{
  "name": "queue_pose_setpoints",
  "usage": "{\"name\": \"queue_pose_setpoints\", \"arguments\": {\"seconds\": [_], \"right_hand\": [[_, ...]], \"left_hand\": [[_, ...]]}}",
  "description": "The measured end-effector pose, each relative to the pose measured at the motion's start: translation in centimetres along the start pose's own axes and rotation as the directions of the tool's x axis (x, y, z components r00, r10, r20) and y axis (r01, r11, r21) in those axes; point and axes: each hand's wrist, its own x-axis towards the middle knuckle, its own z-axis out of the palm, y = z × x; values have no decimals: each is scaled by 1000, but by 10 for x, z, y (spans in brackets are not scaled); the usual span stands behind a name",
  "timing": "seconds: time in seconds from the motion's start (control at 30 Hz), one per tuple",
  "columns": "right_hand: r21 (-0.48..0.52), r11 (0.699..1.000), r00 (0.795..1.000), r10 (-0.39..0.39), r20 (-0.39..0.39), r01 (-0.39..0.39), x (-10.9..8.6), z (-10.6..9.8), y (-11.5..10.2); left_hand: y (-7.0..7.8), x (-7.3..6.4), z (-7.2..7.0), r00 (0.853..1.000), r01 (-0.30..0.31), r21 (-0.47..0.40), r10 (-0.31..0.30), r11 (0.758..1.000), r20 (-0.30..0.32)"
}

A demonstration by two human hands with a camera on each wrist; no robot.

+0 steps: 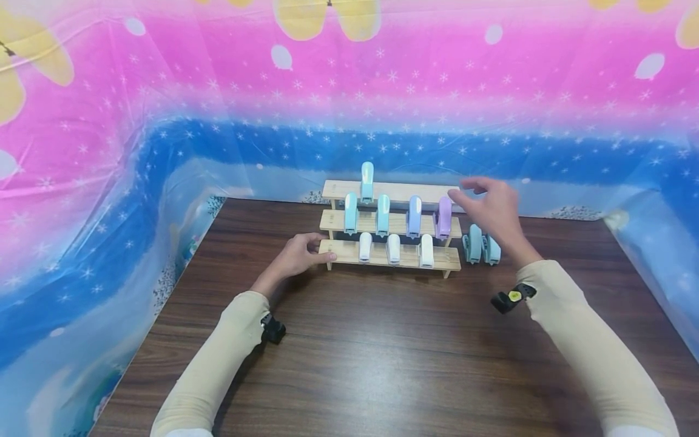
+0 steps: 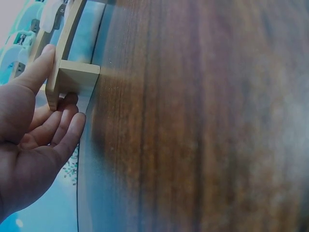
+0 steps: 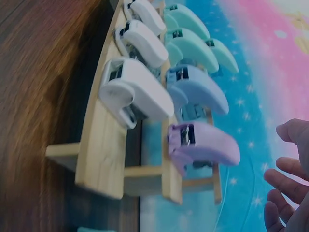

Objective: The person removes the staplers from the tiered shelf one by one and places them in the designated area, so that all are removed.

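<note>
Right now, from far away, I am seeing the left hand (image 1: pixel 300 254) gripping the left end of a pale wooden rack with three steps (image 1: pixel 420 192). Its thumb is pressing on the bottom step, and its other fingers are curling behind and under the board. The right hand (image 1: pixel 494 203) is hovering near the right end of the top step. It is holding nothing, and its fingers are bending loosely, with the thumb sitting apart from them.

The rack is standing on a dark brown wooden table (image 1: pixel 371 352). On the top step, one shiny mint-green plastic stapler (image 1: pixel 367 181) is standing toward the left. On the middle step, four are standing in a row: a left mint stapler (image 1: pixel 351 212), a right mint stapler (image 1: pixel 383 215), a soft blue plastic stapler (image 1: pixel 414 215) and a light purple plastic stapler (image 1: pixel 443 216) by the right end. On the bottom step, three small white plastic staplers (image 1: pixel 393 249) are lining up.

Two dull green plastic staplers (image 1: pixel 475 244) are sitting side by side on the table, just beside the rack's right end and below the right hand. Behind everything, a pink and blue cloth with white snowflakes (image 1: pixel 415 97) is hanging.
</note>
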Motion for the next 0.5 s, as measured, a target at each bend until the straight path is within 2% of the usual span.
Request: {"name": "queue_pose_setpoints", "arguments": {"seconds": [0.3,0.5], "right_hand": [[21,999,998,-30,51,29,10,17,-28],[47,995,993,-95,68,92,14,33,-40]], "left_hand": [[-1,1,0,1000,-4,11,4,1000,-4],[-1,1,0,1000,4,12,-4,1000,-2]]}}
